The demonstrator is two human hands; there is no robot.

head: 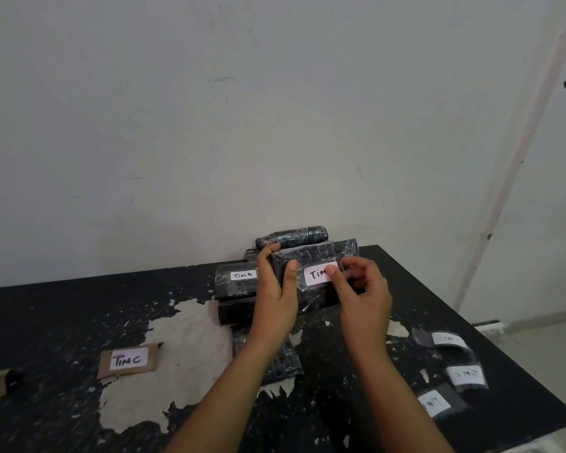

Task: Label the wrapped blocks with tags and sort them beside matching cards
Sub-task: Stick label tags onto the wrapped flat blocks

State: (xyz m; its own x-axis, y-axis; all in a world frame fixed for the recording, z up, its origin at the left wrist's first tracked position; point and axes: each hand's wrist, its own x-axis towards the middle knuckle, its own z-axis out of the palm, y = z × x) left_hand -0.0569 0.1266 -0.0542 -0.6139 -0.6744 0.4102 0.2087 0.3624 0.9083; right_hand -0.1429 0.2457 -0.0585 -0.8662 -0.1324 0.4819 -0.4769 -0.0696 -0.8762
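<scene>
While left hand (276,289) grips, block (311,253) lies crosswise.

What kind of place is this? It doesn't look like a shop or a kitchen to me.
Probably a bare back room set up as a makeshift sorting station. The black table has paint flaking off, it stands against a plain scuffed wall, and hand-lettered cardboard cards such as the TIM C card mark the sorting spots.

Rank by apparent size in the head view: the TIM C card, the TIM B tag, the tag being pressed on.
1. TIM C card
2. Tag being pressed on, partly hidden by the right hand
3. TIM B tag
The card lies nearer the camera.
</scene>
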